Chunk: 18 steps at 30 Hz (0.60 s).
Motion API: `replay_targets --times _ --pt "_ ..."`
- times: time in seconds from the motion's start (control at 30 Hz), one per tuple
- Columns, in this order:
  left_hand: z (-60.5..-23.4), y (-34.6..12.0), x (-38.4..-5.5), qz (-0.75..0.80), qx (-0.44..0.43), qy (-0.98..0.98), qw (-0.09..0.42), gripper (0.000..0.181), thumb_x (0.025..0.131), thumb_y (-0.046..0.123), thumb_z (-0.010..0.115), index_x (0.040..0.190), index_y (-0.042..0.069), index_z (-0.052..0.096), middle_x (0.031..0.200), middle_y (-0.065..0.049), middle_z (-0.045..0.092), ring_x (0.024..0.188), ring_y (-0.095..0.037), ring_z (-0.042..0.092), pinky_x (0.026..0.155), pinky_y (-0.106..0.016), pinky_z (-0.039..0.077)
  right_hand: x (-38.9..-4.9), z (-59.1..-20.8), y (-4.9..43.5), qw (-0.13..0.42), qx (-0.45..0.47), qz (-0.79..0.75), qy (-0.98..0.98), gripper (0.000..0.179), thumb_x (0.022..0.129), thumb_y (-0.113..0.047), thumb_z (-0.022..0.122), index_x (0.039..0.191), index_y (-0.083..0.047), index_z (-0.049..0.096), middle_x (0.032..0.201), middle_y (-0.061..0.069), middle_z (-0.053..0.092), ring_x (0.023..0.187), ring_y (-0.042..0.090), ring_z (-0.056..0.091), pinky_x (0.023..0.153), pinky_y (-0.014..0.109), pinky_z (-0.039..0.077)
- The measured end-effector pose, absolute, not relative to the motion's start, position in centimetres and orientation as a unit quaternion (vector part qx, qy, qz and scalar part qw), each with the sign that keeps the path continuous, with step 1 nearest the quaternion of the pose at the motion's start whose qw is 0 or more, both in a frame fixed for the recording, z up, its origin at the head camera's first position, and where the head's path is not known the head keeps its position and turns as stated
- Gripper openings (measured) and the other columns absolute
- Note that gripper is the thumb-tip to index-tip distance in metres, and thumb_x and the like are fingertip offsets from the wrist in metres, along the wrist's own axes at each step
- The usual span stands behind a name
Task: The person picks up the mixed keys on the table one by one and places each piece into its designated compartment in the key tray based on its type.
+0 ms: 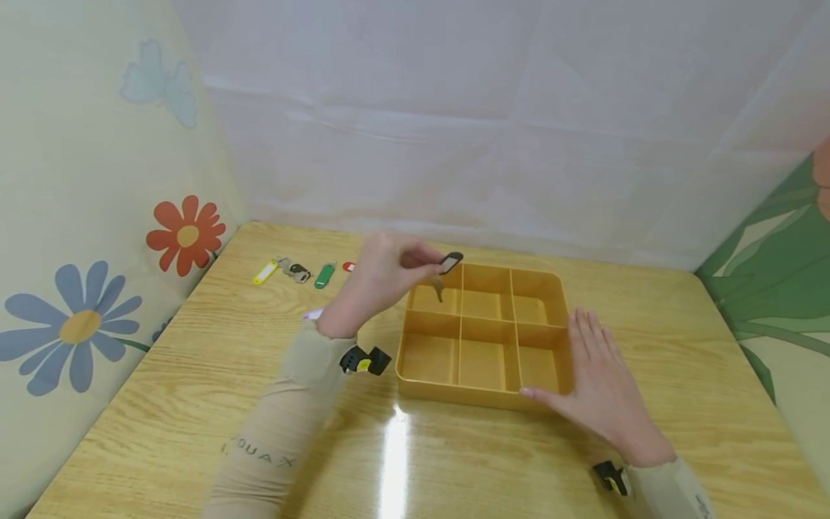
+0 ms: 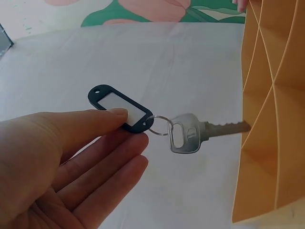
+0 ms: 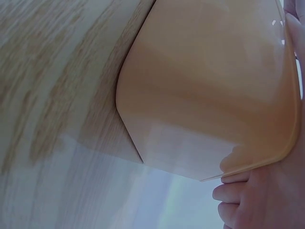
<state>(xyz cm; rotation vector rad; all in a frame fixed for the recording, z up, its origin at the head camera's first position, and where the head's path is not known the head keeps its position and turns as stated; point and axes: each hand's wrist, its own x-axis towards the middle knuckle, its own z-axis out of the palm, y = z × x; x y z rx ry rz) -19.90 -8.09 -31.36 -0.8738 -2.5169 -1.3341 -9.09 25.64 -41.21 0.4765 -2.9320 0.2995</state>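
Note:
My left hand [image 1: 382, 277] pinches a black key tag [image 2: 141, 122] with a white label between thumb and fingers. From the tag's ring hangs a silver key [image 2: 185, 135], over the back left compartment of a golden-yellow divided tray [image 1: 454, 393] in the head view. My right hand [image 1: 606, 389] lies along the tray's right side with straight fingers, its thumb at the front rim. The tray's outer wall [image 3: 205, 86] fills much of the right wrist view, with fingers [image 3: 233, 193] beside its edge.
Left of the tray, on the wooden table [image 1: 194, 404], lie a yellow key tag [image 1: 265, 272] beside keys [image 1: 295, 270], a green key tag [image 1: 325, 274] and a red tag [image 1: 349, 267]. A purple tag [image 1: 313, 314] is partly hidden by my left wrist. A white cloth [image 1: 454, 144] hangs behind.

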Motion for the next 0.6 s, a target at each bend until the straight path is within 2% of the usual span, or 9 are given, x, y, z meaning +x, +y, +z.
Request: replay_targets --times 0.27,0.6 --pt "-31.7 -7.1 -19.9 -0.468 -0.302 -0.827 0.075 0.011 0.089 0.008 0.08 0.1 0.006 0.079 0.091 0.0 0.076 0.079 -0.008 0.072 0.071 -0.022 0.058 -9.1 -41.1 25.7 0.08 0.161 0.101 -0.979 0.129 0.082 -0.077 0.064 0.159 0.007 0.003 0.165 0.025 -0.002 0.151 0.044 0.006 0.122 0.045 -0.002" --pt "-32.4 -5.6 -19.7 -0.458 -0.3 -0.835 0.059 0.009 0.092 0.009 0.078 0.1 0.009 0.079 0.094 0.003 0.075 0.081 -0.005 0.07 0.071 -0.021 0.058 -9.1 -41.4 25.8 0.09 0.163 0.103 -0.977 0.13 0.081 -0.077 0.065 0.159 0.005 0.002 0.165 0.025 -0.001 0.151 0.045 0.008 0.123 0.045 -0.001"
